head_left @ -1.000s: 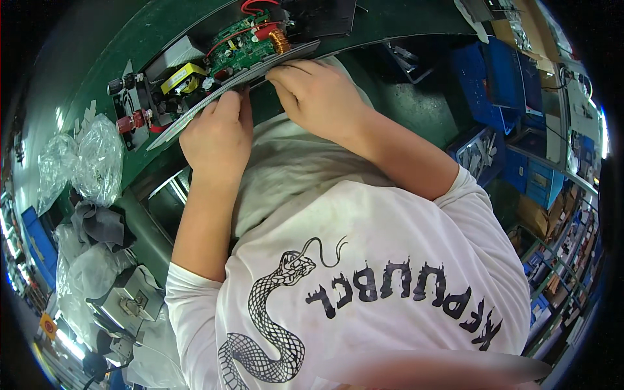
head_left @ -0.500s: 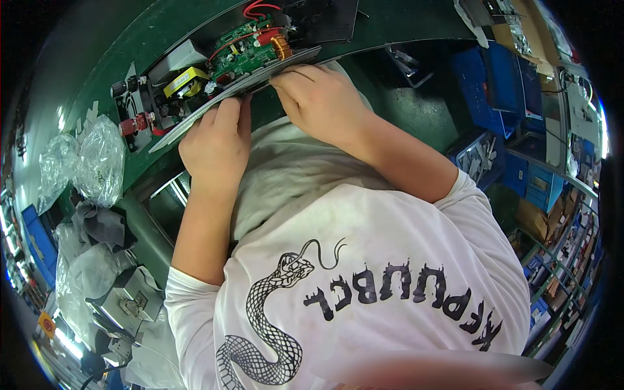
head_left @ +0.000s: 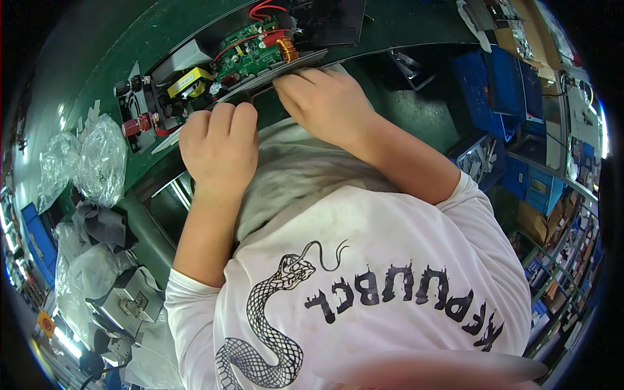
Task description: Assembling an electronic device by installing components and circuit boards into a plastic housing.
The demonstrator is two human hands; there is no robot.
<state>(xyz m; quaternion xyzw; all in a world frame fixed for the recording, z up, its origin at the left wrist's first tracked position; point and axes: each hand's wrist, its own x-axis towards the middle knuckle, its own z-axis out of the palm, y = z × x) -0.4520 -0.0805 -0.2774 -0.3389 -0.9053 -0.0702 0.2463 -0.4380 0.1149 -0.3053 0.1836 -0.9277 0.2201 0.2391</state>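
An uncovered electronic unit lies on the green bench, its green circuit board (head_left: pixel 252 57) exposed inside a metal housing (head_left: pixel 270 78). A yellow-wrapped transformer (head_left: pixel 190 82) and a copper coil (head_left: pixel 286 49) sit on it. At its left end is a panel with a red terminal post (head_left: pixel 138 125) and a black terminal post (head_left: pixel 130 85). My left hand (head_left: pixel 220 144) is closed at the left part of the housing's near edge, knuckles up. Farther right along that edge, my right hand (head_left: pixel 326 104) is closed too. The fingertips of both hands are hidden.
Clear plastic bags (head_left: pixel 101 159) lie left of the unit. A black panel (head_left: pixel 328 23) is behind its right end. Blue bins (head_left: pixel 478 88) stand at the right, with a cardboard box (head_left: pixel 520 29) beyond. A grey metal box (head_left: pixel 133 299) sits at the lower left.
The unit has shifted slightly to the right. My left hand has moved a little right, its fingers now bent more over the near edge. My right hand has barely moved.
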